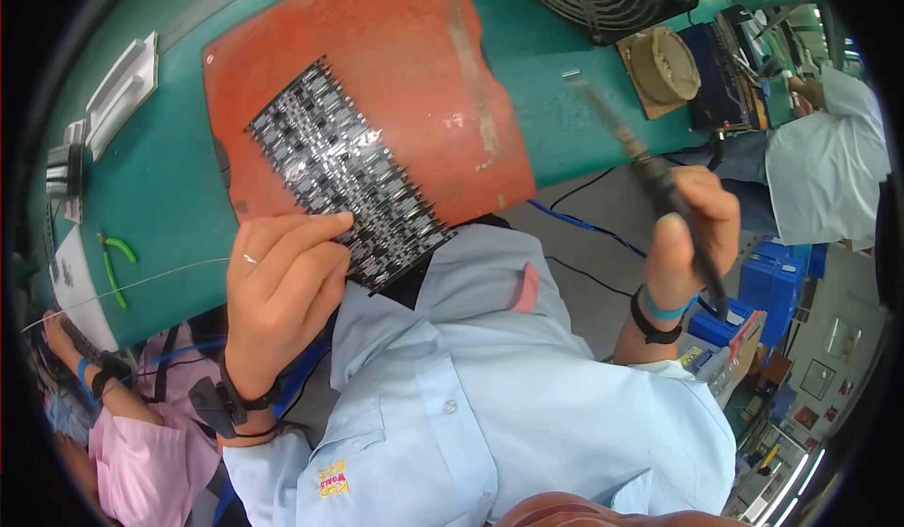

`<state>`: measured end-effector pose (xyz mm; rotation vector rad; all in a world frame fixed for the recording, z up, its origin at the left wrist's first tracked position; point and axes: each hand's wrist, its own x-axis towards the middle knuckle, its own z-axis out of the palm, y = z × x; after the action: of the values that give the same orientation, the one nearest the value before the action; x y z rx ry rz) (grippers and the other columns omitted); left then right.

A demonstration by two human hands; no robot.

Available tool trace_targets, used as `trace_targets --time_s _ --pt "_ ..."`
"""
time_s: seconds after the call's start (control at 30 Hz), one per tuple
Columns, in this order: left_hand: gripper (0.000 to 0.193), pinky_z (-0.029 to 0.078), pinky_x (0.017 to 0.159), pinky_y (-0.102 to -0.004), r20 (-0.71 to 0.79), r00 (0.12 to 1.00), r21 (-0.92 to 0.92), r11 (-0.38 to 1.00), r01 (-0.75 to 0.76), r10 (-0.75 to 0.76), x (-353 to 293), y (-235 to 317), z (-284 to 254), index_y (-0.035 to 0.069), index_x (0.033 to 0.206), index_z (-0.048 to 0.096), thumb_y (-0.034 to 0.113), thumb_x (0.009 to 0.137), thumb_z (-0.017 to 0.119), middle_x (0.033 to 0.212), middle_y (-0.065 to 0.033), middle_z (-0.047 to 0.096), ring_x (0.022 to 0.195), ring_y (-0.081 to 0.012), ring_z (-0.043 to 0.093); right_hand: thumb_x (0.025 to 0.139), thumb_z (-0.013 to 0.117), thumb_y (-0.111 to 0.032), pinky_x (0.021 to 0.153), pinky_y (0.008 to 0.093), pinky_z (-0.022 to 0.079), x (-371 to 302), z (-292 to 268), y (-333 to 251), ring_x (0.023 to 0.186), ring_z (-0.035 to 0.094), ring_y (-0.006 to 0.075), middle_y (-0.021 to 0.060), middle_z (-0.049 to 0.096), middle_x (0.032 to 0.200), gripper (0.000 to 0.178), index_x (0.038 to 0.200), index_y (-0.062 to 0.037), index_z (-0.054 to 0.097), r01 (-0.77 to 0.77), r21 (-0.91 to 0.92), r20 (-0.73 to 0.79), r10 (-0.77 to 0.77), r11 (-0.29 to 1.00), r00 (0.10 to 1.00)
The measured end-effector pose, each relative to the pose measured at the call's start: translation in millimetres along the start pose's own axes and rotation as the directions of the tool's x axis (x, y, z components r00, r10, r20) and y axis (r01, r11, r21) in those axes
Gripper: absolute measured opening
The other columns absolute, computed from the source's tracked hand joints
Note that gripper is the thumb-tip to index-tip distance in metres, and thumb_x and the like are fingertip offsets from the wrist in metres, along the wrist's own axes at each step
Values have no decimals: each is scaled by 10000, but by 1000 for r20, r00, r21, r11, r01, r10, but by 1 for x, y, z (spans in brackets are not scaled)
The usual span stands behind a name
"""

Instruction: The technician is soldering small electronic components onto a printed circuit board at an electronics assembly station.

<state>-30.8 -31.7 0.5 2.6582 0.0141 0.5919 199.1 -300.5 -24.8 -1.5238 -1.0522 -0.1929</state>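
Note:
A panel of dark circuit boards (341, 155), dense with small shiny parts and pins along its edges, lies slanted on a worn orange-red mat (414, 47). My left hand (282, 287) is closed at the panel's near left edge, its fingertips over the boards. A thin solder wire (155, 273) runs from this hand off to the left. Away to the right, my right hand (692, 235) wraps round the dark handle of a soldering iron (650, 169). The iron's tip points up and left, over the green table and apart from the boards.
A black fan (603, 0) with a wire guard stands at the back. Right of it is a round tan container (665, 65). Green-handled pliers (115, 268) and a white tray (122, 94) lie left. Co-workers sit at both sides; cables hang below the table's edge.

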Motion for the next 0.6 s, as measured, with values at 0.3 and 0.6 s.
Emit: trace_targets --time_s 0.3,0.6 --pt "228 479 587 -347 -94 992 46 995 88 -83 -5 -11 -15 39 861 648 10 677 779 870 -78 642 676 -252 617 946 585 -44 800 281 479 -10 -58 55 844 599 157 143 649 997 199 1124 42 569 -436 -413 -426 254 800 868" --pt "208 448 544 -283 -82 970 -158 964 213 -228 1 -18 -1 19 934 674 -42 753 757 783 -78 588 615 -206 560 913 653 -222 810 362 454 17 11 -10 833 558 234 167 609 965 304 1053 27 549 -38 63 34 36 997 999"
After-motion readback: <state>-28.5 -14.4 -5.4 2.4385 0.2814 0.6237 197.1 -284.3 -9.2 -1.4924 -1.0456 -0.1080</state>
